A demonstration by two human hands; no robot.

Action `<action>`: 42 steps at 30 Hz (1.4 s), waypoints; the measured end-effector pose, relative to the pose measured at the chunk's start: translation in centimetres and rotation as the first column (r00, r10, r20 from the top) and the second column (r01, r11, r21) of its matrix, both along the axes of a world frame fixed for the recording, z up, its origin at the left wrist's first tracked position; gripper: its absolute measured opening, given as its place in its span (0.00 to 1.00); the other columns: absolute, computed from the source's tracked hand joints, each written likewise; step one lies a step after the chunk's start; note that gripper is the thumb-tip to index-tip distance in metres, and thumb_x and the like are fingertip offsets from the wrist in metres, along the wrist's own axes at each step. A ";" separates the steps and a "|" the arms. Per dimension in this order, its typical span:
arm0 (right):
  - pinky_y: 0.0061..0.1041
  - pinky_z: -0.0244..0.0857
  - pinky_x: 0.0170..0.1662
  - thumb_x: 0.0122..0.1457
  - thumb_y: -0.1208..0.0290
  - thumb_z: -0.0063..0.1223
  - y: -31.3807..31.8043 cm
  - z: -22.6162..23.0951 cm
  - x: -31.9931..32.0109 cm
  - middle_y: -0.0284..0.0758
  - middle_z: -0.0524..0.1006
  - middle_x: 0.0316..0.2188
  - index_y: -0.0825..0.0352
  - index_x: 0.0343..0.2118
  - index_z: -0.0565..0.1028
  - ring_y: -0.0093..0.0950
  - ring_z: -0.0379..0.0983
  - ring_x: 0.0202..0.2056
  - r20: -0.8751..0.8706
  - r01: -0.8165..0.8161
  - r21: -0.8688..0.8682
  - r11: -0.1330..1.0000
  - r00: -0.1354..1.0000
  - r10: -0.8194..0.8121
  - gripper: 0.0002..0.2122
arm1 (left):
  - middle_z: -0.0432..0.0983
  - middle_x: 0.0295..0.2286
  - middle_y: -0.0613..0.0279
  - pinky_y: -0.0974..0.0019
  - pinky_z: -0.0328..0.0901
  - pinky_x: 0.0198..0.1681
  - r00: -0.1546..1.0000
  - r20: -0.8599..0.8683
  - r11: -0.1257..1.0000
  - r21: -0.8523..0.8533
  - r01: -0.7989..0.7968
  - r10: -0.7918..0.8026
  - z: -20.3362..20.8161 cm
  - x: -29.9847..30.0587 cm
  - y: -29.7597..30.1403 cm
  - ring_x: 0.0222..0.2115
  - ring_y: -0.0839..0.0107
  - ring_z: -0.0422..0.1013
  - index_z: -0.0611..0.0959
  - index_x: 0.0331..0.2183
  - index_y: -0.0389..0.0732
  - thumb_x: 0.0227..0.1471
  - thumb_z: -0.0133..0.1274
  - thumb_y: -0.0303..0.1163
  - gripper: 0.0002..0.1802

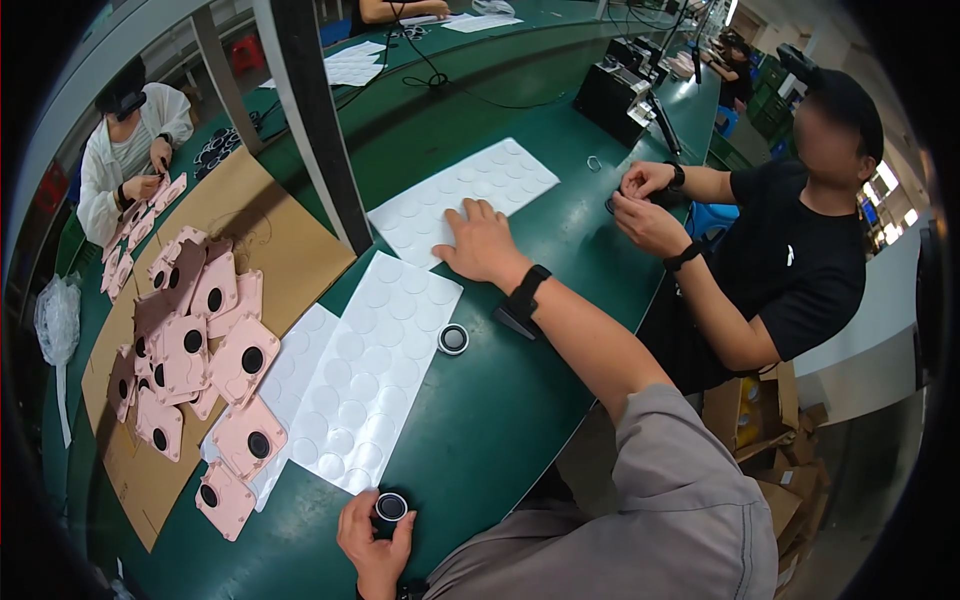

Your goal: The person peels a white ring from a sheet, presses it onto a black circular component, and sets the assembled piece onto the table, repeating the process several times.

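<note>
My left hand (374, 548) grips a small round black part with a pale rim (391, 507) at the table's near edge, thumb and fingers on either side of it. A similar round part (453, 340) stands on the green table between my hands. My right hand (482, 241) reaches far forward, fingers spread and resting on a white sheet of round stickers (515, 165). Nearer to me lies a second sticker sheet (365, 370), partly over another pale sheet (290, 365). What lies under my right palm is hidden.
Pink plates with black discs (185, 345) are heaped on cardboard (285, 220) at the left. A metal post (315, 120) rises beyond the sheets. A co-worker in black (800, 240) handles a small dark piece at the right; another person (135, 150) works far left. Black equipment (615, 105) stands at the back.
</note>
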State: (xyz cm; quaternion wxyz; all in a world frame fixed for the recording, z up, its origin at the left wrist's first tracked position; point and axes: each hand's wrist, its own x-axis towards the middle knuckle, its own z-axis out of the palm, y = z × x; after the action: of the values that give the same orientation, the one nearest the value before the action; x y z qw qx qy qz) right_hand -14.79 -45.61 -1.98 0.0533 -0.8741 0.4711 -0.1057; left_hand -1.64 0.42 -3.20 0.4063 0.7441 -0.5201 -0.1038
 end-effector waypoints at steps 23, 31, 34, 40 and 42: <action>0.36 0.77 0.38 0.64 0.64 0.62 -18.2 4.5 -28.3 0.43 0.83 0.32 0.71 0.39 0.81 0.37 0.82 0.31 0.376 -0.165 0.234 0.958 0.924 0.068 0.13 | 0.79 0.41 0.58 0.67 0.59 0.27 1.000 -0.004 1.000 -0.013 0.006 -0.006 -0.3 0.2 0.2 0.29 0.68 0.69 0.83 0.48 0.38 0.39 0.75 0.29 0.32; 0.35 0.76 0.45 0.62 0.51 0.66 -9.8 4.4 -20.6 0.40 0.82 0.34 0.69 0.53 0.75 0.37 0.82 0.40 0.104 0.326 0.487 0.810 0.899 -0.425 0.26 | 0.80 0.42 0.57 0.67 0.59 0.27 0.999 -0.006 0.999 0.014 -0.037 0.037 0.7 0.2 0.5 0.30 0.69 0.69 0.84 0.48 0.38 0.39 0.76 0.30 0.32; 0.40 0.76 0.50 0.61 0.43 0.65 -9.9 0.8 -21.3 0.46 0.81 0.46 0.68 0.56 0.74 0.45 0.82 0.46 -0.038 0.641 0.109 0.759 0.766 -0.642 0.33 | 0.80 0.43 0.57 0.67 0.59 0.27 1.000 -0.023 1.000 0.004 -0.009 0.009 0.5 -0.1 -0.1 0.29 0.69 0.69 0.84 0.48 0.38 0.39 0.76 0.30 0.32; 0.47 0.76 0.52 0.65 0.43 0.58 -7.9 -1.0 -17.7 0.51 0.75 0.56 0.67 0.59 0.72 0.53 0.81 0.48 -0.023 0.555 -0.137 0.821 0.826 -0.563 0.32 | 0.83 0.42 0.54 0.61 0.64 0.28 0.999 -0.023 0.999 0.045 -0.025 0.026 1.0 0.0 0.2 0.35 0.56 0.76 0.83 0.48 0.39 0.40 0.77 0.32 0.33; 0.50 0.75 0.52 0.68 0.45 0.56 -7.1 -1.3 -16.9 0.52 0.73 0.56 0.68 0.56 0.73 0.55 0.81 0.48 -0.043 0.543 -0.180 0.820 0.829 -0.558 0.28 | 0.83 0.42 0.53 0.61 0.65 0.29 0.999 -0.032 0.997 0.065 -0.030 0.032 1.4 0.0 0.2 0.35 0.56 0.76 0.83 0.48 0.39 0.40 0.77 0.32 0.32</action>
State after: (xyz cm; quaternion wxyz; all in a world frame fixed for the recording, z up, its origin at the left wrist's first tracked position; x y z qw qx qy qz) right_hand -31.72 -52.75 -3.30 -0.0721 -0.7061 0.6953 -0.1131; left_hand -1.67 0.61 -1.81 0.3920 0.7631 -0.4979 -0.1266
